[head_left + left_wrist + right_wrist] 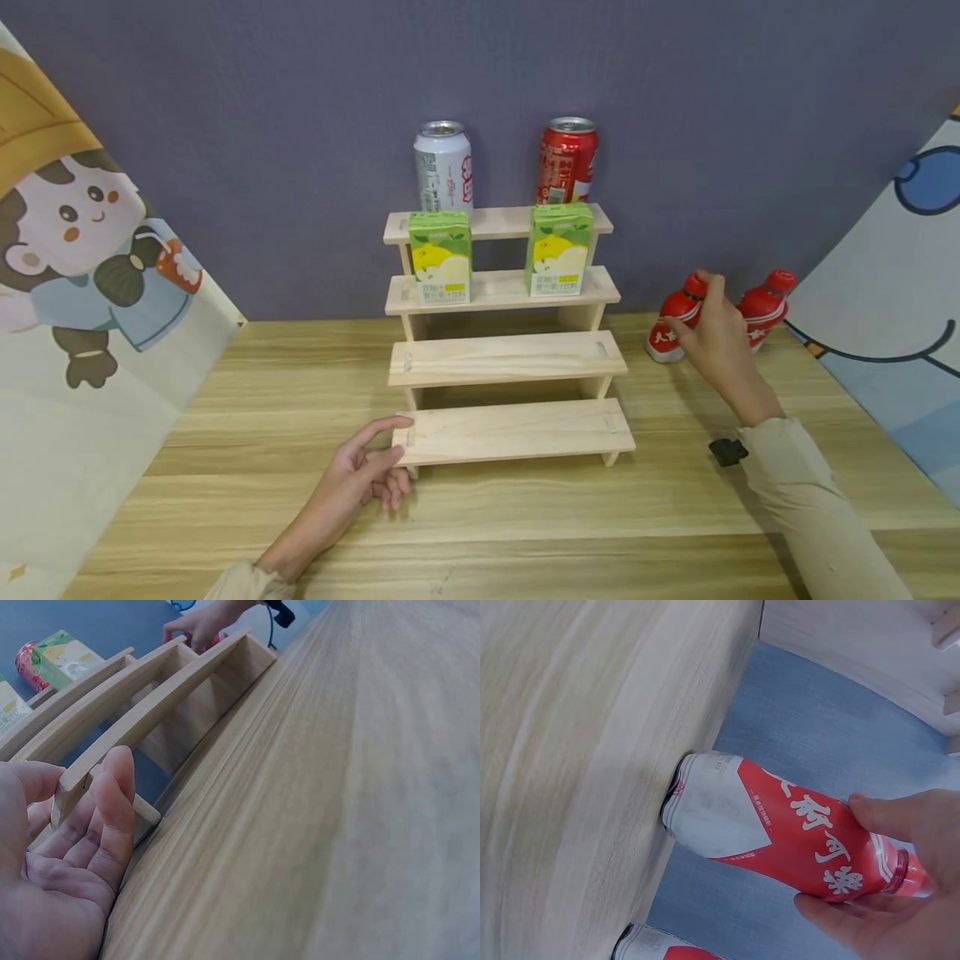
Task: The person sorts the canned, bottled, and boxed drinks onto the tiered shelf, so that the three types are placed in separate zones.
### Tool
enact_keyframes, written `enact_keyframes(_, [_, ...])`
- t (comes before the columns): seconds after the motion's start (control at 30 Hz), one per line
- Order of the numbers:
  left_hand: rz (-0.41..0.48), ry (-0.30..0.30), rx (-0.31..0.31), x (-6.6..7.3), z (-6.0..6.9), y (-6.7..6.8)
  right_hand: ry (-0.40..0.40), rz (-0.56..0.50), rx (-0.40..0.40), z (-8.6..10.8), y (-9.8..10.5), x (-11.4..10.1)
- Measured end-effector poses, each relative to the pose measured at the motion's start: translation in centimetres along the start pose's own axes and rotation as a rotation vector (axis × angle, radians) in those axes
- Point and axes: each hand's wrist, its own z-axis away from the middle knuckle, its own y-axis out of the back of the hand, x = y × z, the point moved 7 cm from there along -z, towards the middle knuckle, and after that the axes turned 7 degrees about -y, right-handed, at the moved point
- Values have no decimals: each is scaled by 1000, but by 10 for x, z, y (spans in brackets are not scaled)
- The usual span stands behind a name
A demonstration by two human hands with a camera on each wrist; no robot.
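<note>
My left hand [348, 479] holds the left end of the lowest step of a four-step wooden rack [510, 429]; in the left wrist view, thumb and fingers lie around the board's end. On the right, my right hand [723, 346] grips a red-labelled cola bottle [780, 832] by its upper part, fingers on either side below the red cap. The bottle's base is at the tabletop, though whether it touches cannot be told. A second red bottle [768, 304] stands just right of that hand, partly hidden by it.
On the rack's top step stand a white can [442, 171] and a red can [566, 162]. Two green juice cartons, a left carton [440, 258] and a right carton [558, 250], stand one step lower. A dark wall [300, 167] rises behind; printed panels flank the wooden table [510, 542].
</note>
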Motion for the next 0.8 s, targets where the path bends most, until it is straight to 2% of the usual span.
enact_keyframes(0.23, [0, 1, 1, 0, 0, 0, -8, -11, -31, 0, 2, 0])
enact_keyframes(0.37, [-15, 1, -3, -1, 0, 1, 18, -19, -38, -1, 4, -1])
enact_keyframes(0.63, [-20, 6, -4, -1, 0, 1, 89, -6, 23, -3, 14, -15])
enact_keyframes(0.8, [-18, 0, -7, 0, 0, 1, 122, 11, 23, -2, 21, -28])
